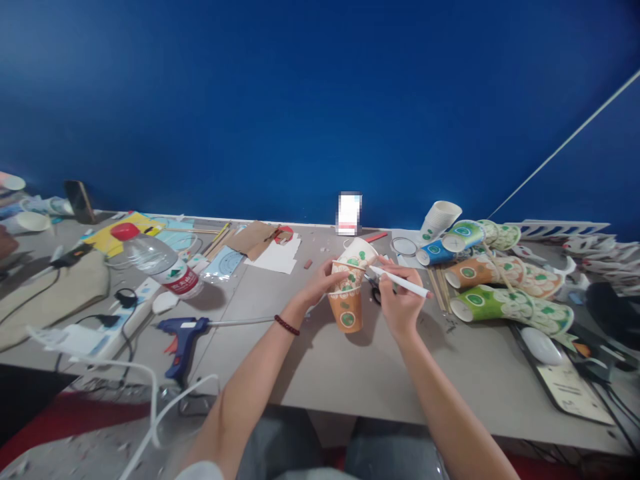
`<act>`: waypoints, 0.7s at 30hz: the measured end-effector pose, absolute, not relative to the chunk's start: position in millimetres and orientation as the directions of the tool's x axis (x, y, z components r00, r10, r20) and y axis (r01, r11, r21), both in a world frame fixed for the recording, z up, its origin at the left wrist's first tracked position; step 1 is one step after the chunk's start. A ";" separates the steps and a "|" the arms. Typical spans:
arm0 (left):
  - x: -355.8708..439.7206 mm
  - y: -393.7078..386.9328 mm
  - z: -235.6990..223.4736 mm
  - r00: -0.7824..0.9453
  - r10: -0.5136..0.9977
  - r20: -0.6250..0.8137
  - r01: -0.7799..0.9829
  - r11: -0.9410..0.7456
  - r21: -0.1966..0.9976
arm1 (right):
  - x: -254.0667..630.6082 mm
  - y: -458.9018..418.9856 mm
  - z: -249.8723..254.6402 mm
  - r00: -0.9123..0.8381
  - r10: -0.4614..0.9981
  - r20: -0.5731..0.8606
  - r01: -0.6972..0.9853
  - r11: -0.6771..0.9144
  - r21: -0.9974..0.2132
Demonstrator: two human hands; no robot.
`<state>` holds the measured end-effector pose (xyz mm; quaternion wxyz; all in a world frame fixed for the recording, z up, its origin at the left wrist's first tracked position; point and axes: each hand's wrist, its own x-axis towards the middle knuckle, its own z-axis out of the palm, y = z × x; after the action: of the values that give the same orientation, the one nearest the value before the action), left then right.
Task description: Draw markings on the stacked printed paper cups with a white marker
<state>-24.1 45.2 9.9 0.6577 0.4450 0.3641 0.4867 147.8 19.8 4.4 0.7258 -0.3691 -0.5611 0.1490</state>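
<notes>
Our forearms point(255, 367) slant inward; our left hand point(316, 285) clamps stacked cups point(346, 313), seemingly for steadiness, while our right hand point(403, 307) pinches a white marker point(407, 284) beside them.

Wall point(280, 100): plain deep blue, spanning the full width behind the desk, with a lighter patch at upper left. A thin pale line runs diagonally across it at right. Desk point(240, 360): grey top, set close along the wall. Floor point(70, 453): grey with pale scraps at lower left; red covering point(100, 408) visible beside it under the desk.
</notes>
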 end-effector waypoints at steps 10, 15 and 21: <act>-23.5 44.8 12.6 0.243 0.967 -0.077 -0.345 0.160 0.925 | 145.4 17.3 10.3 0.312 0.652 0.691 0.204 0.664 -0.719; -22.4 43.9 14.0 0.245 0.963 -0.116 -0.368 0.203 0.907 | 146.7 17.4 10.8 0.308 0.663 0.683 0.221 0.648 -0.729; -23.8 45.0 12.2 0.281 0.947 -0.157 -0.386 0.261 0.885 | 145.8 15.9 13.8 0.318 0.695 0.645 0.166 0.629 -0.760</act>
<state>-23.8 45.0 12.2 0.7038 0.3809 0.3680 0.4735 145.8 15.9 13.8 0.7129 -0.3887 -0.5534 0.1857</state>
